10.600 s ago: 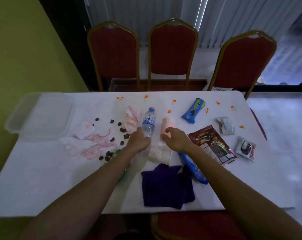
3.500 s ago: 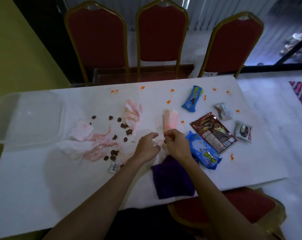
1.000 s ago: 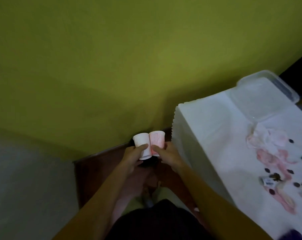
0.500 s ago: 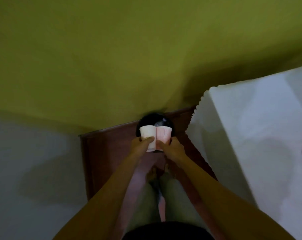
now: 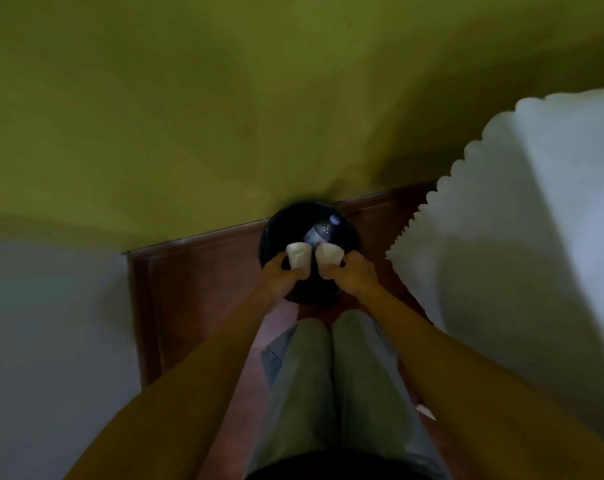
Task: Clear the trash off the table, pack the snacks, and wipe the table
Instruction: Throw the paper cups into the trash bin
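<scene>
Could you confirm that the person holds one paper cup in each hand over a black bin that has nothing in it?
Not quite: the head view shows a plastic bottle lying in the black bin. The rest holds: the left hand grips the left cup and the right hand grips the right cup, both over the bin.

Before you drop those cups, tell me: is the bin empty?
No, a clear plastic bottle with a label lies inside the black bin.

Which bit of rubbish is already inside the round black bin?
The clear plastic bottle lies inside it. The left hand grips one white paper cup above it, the right hand the other cup.
</scene>
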### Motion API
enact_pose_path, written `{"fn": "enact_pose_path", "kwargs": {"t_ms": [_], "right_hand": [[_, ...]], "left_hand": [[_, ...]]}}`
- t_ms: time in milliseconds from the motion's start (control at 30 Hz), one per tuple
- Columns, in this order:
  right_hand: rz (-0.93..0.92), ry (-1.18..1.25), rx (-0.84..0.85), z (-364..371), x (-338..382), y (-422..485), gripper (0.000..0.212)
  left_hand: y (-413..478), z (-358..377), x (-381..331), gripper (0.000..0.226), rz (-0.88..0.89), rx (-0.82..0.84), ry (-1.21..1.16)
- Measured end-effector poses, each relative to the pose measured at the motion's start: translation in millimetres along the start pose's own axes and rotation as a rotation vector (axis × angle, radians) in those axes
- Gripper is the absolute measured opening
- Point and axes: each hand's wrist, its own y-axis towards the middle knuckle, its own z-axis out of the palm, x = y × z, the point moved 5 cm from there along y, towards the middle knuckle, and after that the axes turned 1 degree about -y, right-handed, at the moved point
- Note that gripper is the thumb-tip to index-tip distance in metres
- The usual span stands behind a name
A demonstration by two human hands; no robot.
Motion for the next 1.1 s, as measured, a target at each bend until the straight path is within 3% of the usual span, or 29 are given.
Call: {"fn": "enact_pose_path", "kwargs": {"t_ms": [100,233,333,567,667,867,933,1100], "right_hand": [[-0.015,-0.043,0.011,-11.6,8.5,-18.2,0.050],[-0.073,-0.041,0.032,-36.4,37.8,-70.5,0.041],[-0.107,0.043,-0.023,-63.1,59.1,-113.3,0.027],[-0.167,0.237,-0.173,-125.8,90.9,-217.5,0.019],[-0.186,0.360,-0.247,-148.7,86.2,-253.5,0.010],[-0.168,0.527,-0.358,-186.4,58.7,-321.9,0.016],[-0.148,0.581,-0.421,-197.1,42.5,-336.0,0.012],[-0.136,0.679,-0.624,-224.7,-2.2,-368.3,0.010]], "left_hand": [[-17.7,-2.8,-11.1,0.075,-0.006,-0.002,0.045],[-71.5,-8.3,-51.2,0.068,0.033,0.011,0.053],[-111.8,-16.5,-83.0,0.064,0.082,0.022,0.086],[-203.8,-32.7,-140.4,0.055,0.239,0.010,0.175],[-235.2,-21.7,-161.2,0.055,0.328,0.026,0.231],[-303.8,23.4,-193.0,0.046,0.450,0.172,0.275],[-324.2,41.2,-202.5,0.036,0.500,0.216,0.299],[-346.5,87.6,-211.2,0.039,0.554,0.318,0.372]]}}
